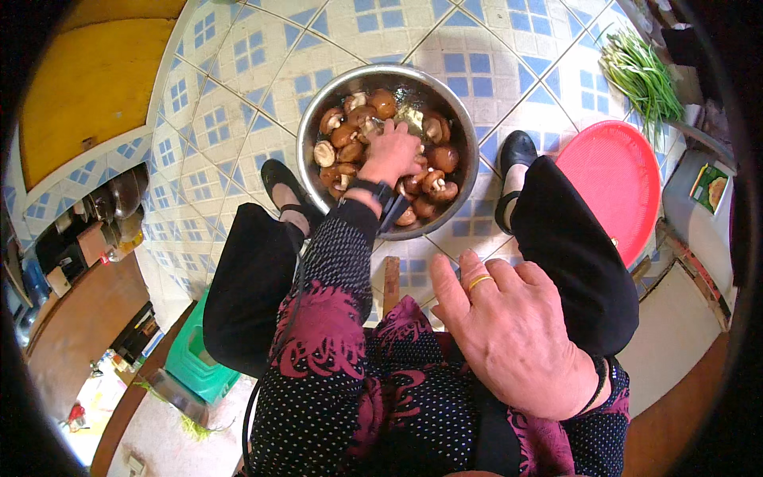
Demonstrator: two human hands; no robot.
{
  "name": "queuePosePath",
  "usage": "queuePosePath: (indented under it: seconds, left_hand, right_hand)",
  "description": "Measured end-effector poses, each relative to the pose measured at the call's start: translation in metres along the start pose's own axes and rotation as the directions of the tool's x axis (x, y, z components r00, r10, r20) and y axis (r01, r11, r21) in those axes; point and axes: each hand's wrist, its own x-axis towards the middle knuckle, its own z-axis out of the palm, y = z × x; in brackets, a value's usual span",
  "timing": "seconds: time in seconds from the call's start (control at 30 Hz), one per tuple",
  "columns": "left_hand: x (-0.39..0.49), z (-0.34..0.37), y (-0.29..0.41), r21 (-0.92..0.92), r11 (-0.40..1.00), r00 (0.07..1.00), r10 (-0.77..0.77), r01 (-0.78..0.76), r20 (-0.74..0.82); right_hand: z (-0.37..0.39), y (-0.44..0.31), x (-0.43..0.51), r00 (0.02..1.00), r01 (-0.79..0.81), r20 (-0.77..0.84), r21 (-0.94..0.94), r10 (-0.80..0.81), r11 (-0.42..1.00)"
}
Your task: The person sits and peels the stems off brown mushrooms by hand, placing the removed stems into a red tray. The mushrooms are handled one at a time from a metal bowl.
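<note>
A round metal basin (470,179) stands on the tiled floor between my feet. Brown-capped mushrooms (443,158) lie in it, wet, with some water showing near the far wall. Down among them is my left hand (393,149), a dark band on its wrist; its fingertips are partly hidden, so any hold on a mushroom cannot be told. A pale yellowish piece (409,118) lies just beyond the fingers. My right hand (506,322), wearing a gold-coloured ring, hovers over my right thigh, holding nothing, its fingers slightly bent and apart.
To the right on the floor lies a red plastic tray (614,191), with a bunch of green onions (641,77) beyond it. At the lower left are a green plastic stool (199,352) and a clear container (179,396). Yellow cabinet doors (95,95) stand at the upper left.
</note>
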Motion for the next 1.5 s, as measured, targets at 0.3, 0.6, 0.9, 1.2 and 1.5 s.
queuePosePath:
  seconds: [0.3, 0.6, 0.9, 1.2, 1.5]
  left_hand:
    - [-0.079, 0.050, -0.009, 0.222, 0.971, 0.995, -0.072, 0.086, -0.073]
    - [-0.022, 0.036, -0.031, 0.185, 0.969, 0.987, -0.161, 0.163, -0.025]
    - [0.039, -0.044, 0.015, -0.042, 0.997, 0.993, 0.066, -0.070, -0.095]
    - [0.028, 0.033, 0.003, 0.280, 0.938, 0.977, 0.211, -0.202, -0.002]
    - [0.015, 0.065, -0.017, 0.327, 0.924, 0.947, 0.266, -0.198, -0.179]
  right_hand:
    - [0.019, -0.005, 0.002, 0.973, 0.056, -0.220, -0.098, -0.077, 0.994]
    - [0.019, 0.000, 0.004, 0.988, 0.063, -0.132, -0.122, -0.079, 0.991]
    - [0.003, -0.004, 0.004, 0.993, 0.038, 0.111, -0.050, -0.032, 0.998]
    - [0.006, -0.002, 0.003, 0.993, 0.095, 0.079, -0.081, -0.089, 0.992]
    - [0.006, -0.004, 0.005, 0.987, 0.129, 0.113, -0.130, -0.114, 0.983]
